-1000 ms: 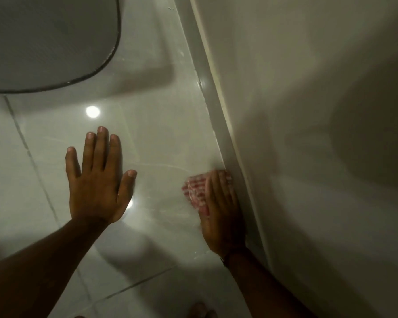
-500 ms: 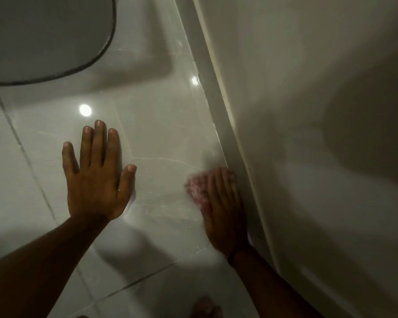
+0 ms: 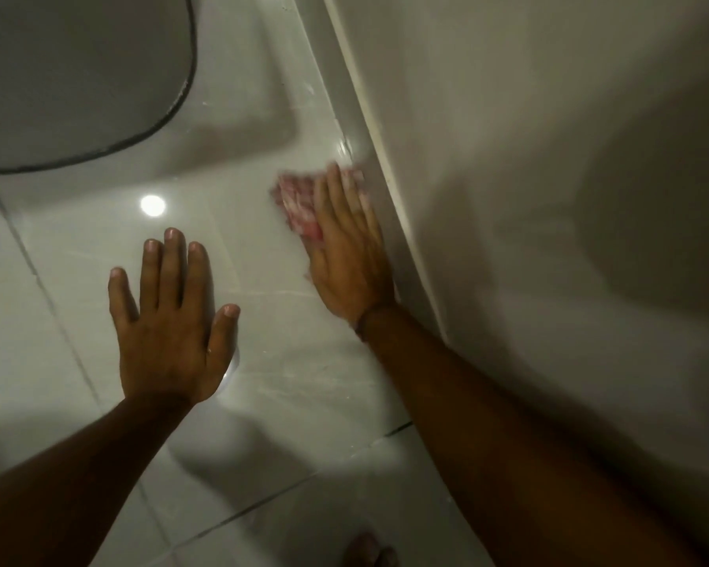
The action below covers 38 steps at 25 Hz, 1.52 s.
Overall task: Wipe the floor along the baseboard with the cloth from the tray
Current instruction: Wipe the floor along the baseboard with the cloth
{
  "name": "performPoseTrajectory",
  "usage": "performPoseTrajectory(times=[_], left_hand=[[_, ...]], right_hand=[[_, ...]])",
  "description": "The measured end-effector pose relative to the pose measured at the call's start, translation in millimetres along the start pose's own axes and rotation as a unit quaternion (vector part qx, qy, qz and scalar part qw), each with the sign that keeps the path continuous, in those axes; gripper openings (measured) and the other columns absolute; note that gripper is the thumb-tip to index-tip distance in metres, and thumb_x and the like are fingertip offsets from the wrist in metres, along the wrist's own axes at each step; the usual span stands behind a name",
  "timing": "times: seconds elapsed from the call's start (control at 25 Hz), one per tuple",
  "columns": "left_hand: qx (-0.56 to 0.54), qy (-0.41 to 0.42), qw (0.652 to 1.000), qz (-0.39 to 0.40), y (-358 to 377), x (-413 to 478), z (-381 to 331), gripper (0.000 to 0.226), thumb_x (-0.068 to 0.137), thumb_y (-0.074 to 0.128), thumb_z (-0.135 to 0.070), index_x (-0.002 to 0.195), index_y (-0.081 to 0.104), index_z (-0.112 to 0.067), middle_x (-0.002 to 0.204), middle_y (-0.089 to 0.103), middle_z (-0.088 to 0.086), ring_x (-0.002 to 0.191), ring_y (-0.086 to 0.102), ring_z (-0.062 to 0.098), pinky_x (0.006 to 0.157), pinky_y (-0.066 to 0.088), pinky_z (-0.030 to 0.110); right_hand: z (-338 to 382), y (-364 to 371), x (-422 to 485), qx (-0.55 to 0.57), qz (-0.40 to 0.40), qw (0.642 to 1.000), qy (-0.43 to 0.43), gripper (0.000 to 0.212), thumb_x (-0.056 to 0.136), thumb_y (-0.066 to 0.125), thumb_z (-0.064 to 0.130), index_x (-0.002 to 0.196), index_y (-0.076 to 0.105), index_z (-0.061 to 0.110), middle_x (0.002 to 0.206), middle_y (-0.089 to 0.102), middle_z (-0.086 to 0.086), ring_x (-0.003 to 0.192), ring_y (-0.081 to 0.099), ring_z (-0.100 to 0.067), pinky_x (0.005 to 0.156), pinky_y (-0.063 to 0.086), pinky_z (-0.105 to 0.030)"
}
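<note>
Two hands in view, both yours, both flat on the tiled floor. Left hand: palm down, fingers straight and slightly spread, thumb angled out to the right, holding nothing; forearm runs back to the lower left corner. Right hand: palm down, fingers extended and close together, pressing the cloth against the floor rather than gripping it; the little-finger edge lies along the baseboard, and the forearm reaches back toward the lower right. Cloth: red-and-white pattern, blurred, showing out from under the fingers on the left and at the fingertips, its far corner just beside the baseboard. Grey mat with a dark edge at upper left, well apart from both hands. Wall above the baseboard, plain and shadowed. One bright light reflection on the tile beyond your left hand
</note>
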<state>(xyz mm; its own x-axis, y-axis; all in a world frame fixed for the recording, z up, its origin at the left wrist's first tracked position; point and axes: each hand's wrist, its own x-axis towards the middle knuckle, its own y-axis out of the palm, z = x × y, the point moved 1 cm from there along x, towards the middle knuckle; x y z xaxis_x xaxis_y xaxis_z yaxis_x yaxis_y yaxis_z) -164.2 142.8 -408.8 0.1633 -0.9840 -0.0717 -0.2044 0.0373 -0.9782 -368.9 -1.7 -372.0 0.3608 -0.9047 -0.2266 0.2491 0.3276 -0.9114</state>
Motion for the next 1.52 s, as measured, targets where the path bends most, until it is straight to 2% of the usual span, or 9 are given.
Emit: performPoseTrajectory(times=[0.16, 0.28, 0.44, 0.64, 0.84, 1.0, 1.08, 1.32, 1.52], left_hand=[[-0.006, 0.000, 1.000, 0.002, -0.3, 1.5, -1.4, 0.085, 0.108, 0.017, -0.064, 0.176, 0.015, -0.013, 0.188, 0.005, 0.013, 0.174, 0.006, 0.035, 0.137, -0.003, 0.057], [0.002, 0.006, 1.000, 0.003, 2.0, 2.5, 0.5, 0.085, 0.108, 0.020, -0.063, 0.177, 0.012, -0.013, 0.188, 0.002, 0.011, 0.174, 0.002, 0.033, 0.137, -0.009, 0.053], [-0.004, 0.006, 1.000, -0.003, 4.2, -1.6, 3.9, 0.084, 0.107, 0.021, -0.061, 0.177, 0.012, -0.014, 0.188, 0.002, 0.010, 0.174, 0.002, 0.031, 0.138, -0.008, 0.053], [0.003, 0.008, 1.000, -0.006, 5.2, 0.0, 4.4, 0.084, 0.107, 0.025, -0.059, 0.177, 0.009, -0.016, 0.188, 0.003, 0.011, 0.174, 0.003, 0.032, 0.138, -0.004, 0.057], [-0.017, 0.000, 1.000, 0.013, -1.2, 0.9, -0.1, 0.086, 0.107, 0.018, -0.064, 0.177, 0.012, -0.014, 0.188, 0.003, 0.011, 0.174, 0.004, 0.034, 0.137, -0.007, 0.056], [-0.015, 0.001, 1.000, 0.022, -2.9, 1.7, -0.7, 0.086, 0.107, 0.018, -0.063, 0.177, 0.012, -0.013, 0.188, 0.002, 0.012, 0.174, 0.003, 0.034, 0.138, -0.004, 0.058], [-0.015, -0.003, 1.000, 0.022, -2.9, 0.1, 0.0, 0.086, 0.107, 0.018, -0.063, 0.177, 0.013, -0.012, 0.188, 0.003, 0.013, 0.174, 0.004, 0.034, 0.138, -0.004, 0.057], [-0.006, -0.006, 1.000, 0.020, -0.6, 1.2, -0.5, 0.085, 0.107, 0.020, -0.061, 0.177, 0.013, -0.014, 0.188, 0.003, 0.012, 0.174, 0.003, 0.033, 0.137, -0.008, 0.054], [0.006, -0.007, 1.000, 0.013, -1.8, 3.2, -1.1, 0.084, 0.107, 0.023, -0.061, 0.176, 0.017, -0.012, 0.187, 0.009, 0.015, 0.174, 0.007, 0.036, 0.137, -0.012, 0.050]], right_hand=[[-30.0, 17.4, -153.0, 0.008, 0.012, 0.999, 0.046, 0.063, 0.109, 0.036, 0.031, 0.165, 0.021, 0.007, 0.176, 0.014, -0.011, 0.164, 0.007, -0.027, 0.130, 0.018, -0.051], [-37.4, 21.8, -190.6, 0.019, 0.049, 0.996, 0.070, 0.065, 0.107, 0.032, 0.032, 0.166, 0.018, 0.011, 0.176, 0.010, -0.006, 0.164, 0.005, -0.021, 0.129, 0.015, -0.049], [-14.4, 11.1, -100.2, 0.026, 0.041, 0.998, 0.040, 0.065, 0.109, 0.027, 0.039, 0.166, 0.020, 0.008, 0.176, 0.009, -0.013, 0.164, 0.003, -0.029, 0.134, 0.004, -0.045], [11.6, -1.8, 26.4, 0.012, -0.004, 0.999, 0.044, 0.090, 0.097, 0.068, 0.032, 0.165, 0.015, 0.007, 0.176, 0.010, -0.015, 0.164, 0.004, -0.029, 0.130, -0.006, -0.036], [-14.4, 13.0, -121.9, 0.045, -0.005, 0.995, 0.089, 0.064, 0.108, 0.043, 0.025, 0.166, 0.018, 0.011, 0.175, 0.011, -0.009, 0.163, 0.001, -0.024, 0.134, 0.011, -0.044], [-29.9, 27.7, -189.4, 0.026, 0.017, 0.993, 0.114, 0.065, 0.106, 0.038, 0.029, 0.165, 0.014, 0.012, 0.174, 0.009, -0.007, 0.164, 0.003, -0.019, 0.131, 0.006, -0.038], [-24.9, 27.0, -169.5, 0.025, 0.018, 0.994, 0.104, 0.065, 0.107, 0.036, 0.030, 0.165, 0.015, 0.012, 0.175, 0.009, -0.008, 0.164, -0.002, -0.018, 0.132, 0.007, -0.040], [-1.2, 8.1, -12.0, 0.006, -0.030, 0.999, 0.017, 0.068, 0.106, 0.038, 0.038, 0.164, 0.022, 0.007, 0.174, 0.021, -0.015, 0.162, 0.015, -0.031, 0.132, 0.004, -0.040], [13.2, -2.4, 74.8, -0.060, -0.011, 0.998, -0.020, 0.075, 0.107, 0.041, 0.042, 0.166, 0.012, 0.006, 0.176, 0.010, -0.016, 0.164, 0.006, -0.030, 0.134, 0.005, -0.044]])
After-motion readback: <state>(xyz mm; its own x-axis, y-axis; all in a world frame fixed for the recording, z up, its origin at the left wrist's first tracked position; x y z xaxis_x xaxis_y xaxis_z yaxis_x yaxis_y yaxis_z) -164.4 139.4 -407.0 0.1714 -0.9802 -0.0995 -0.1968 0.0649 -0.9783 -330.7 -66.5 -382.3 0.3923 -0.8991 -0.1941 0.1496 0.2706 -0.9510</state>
